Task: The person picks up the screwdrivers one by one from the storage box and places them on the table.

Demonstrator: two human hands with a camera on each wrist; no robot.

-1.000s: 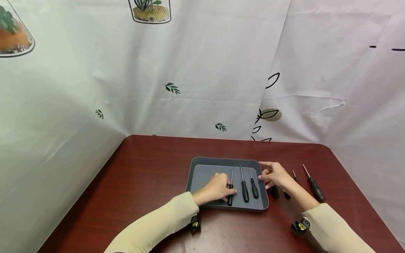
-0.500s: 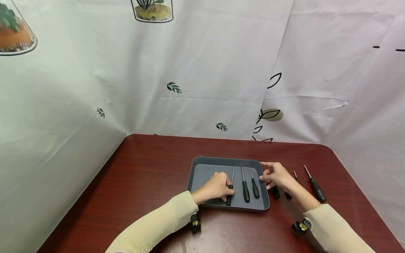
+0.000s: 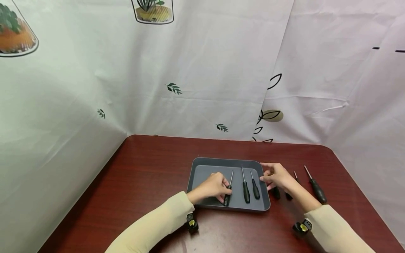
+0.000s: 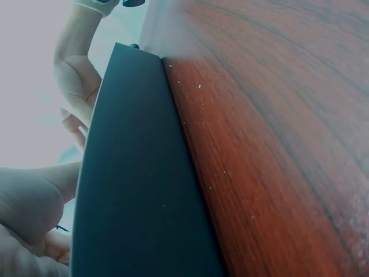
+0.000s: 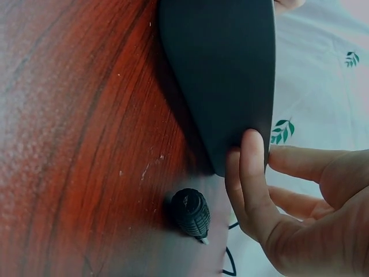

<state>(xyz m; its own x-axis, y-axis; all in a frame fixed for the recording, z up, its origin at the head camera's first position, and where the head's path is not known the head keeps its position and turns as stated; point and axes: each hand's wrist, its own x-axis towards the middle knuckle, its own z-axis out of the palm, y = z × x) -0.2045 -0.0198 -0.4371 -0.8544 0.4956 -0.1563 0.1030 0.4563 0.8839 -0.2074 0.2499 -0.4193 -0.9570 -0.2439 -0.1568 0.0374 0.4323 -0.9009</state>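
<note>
A shallow grey tray (image 3: 205,171) lies on the table with several black-handled screwdrivers in it. My left hand (image 3: 211,187) reaches over the near wall and pinches one screwdriver (image 3: 226,201) by its handle, the shaft pointing away from me. To its right lie a longer screwdriver (image 3: 246,192) and a shorter one (image 3: 256,191), roughly side by side. At the tray's right end my right hand (image 3: 276,175) grips the rim, fingers against the outer wall (image 5: 225,75) in the right wrist view. From the left wrist, the tray wall (image 4: 132,156) hides the held screwdriver.
Right of the tray, more screwdrivers lie on the reddish-brown table (image 3: 152,168), partly under my right forearm. The largest screwdriver (image 3: 317,189) is farthest right. One handle (image 5: 191,212) sits near the tray corner. A white printed cloth (image 3: 196,70) hangs behind the table.
My left hand has shifted slightly left with the screwdriver, whose handle end has swung left so that it lies more slanted. The right hand has stayed at the tray rim.
</note>
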